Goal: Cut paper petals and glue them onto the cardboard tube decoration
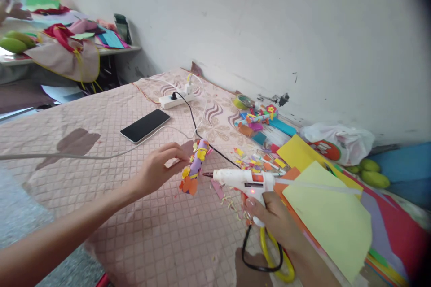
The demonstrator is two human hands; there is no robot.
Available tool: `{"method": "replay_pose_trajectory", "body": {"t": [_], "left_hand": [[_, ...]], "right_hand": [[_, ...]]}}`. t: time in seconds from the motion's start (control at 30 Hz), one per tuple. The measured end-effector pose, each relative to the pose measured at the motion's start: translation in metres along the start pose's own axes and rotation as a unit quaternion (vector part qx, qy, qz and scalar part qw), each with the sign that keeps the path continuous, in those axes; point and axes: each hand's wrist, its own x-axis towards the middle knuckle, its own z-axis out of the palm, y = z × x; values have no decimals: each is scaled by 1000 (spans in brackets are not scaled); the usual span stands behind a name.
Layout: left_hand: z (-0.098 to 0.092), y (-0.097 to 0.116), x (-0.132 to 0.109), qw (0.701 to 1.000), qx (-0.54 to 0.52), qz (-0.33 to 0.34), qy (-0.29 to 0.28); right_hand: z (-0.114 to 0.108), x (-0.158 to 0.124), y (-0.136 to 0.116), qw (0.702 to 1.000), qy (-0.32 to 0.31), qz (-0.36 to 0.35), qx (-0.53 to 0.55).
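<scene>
My right hand (269, 210) is wrapped round the handle of a white hot glue gun (235, 178), whose red light glows. A clear glue stick (316, 184) juts out of its back end. The nozzle points left, close to a purple craft piece (197, 163) decorated with yellow and orange foam flowers. My left hand (164, 163) pinches this piece from its left side, fingertips partly hidden behind it. Below my right hand lie the looped black cord (261, 269) and yellow scissor handles (286, 264).
A phone (145, 125) and a power strip (177, 100) with cables lie farther back. Foam scraps (256, 161), a tape roll (243, 102), coloured sheets (332, 215) and a plastic bag (336, 141) line the wall side. Another person's hand (13, 9) shows at far left.
</scene>
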Motion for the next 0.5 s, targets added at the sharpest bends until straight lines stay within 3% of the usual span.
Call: {"method": "replay_pose_trajectory", "body": {"t": [0.13, 0.2, 0.37, 0.5], "left_hand": [[0, -5, 12, 964, -56, -234, -113], [0, -9, 19, 934, -92, -296, -177], [5, -23, 29, 892, -115, -347, -266], [10, -29, 32, 887, -85, -361, -275]], "right_hand": [[-2, -1, 1, 1000, -6, 20, 14], [-2, -1, 2, 1000, -8, 22, 15], [-3, -3, 7, 1000, -1, 19, 23], [-4, -4, 14, 999, 8, 21, 24]]}}
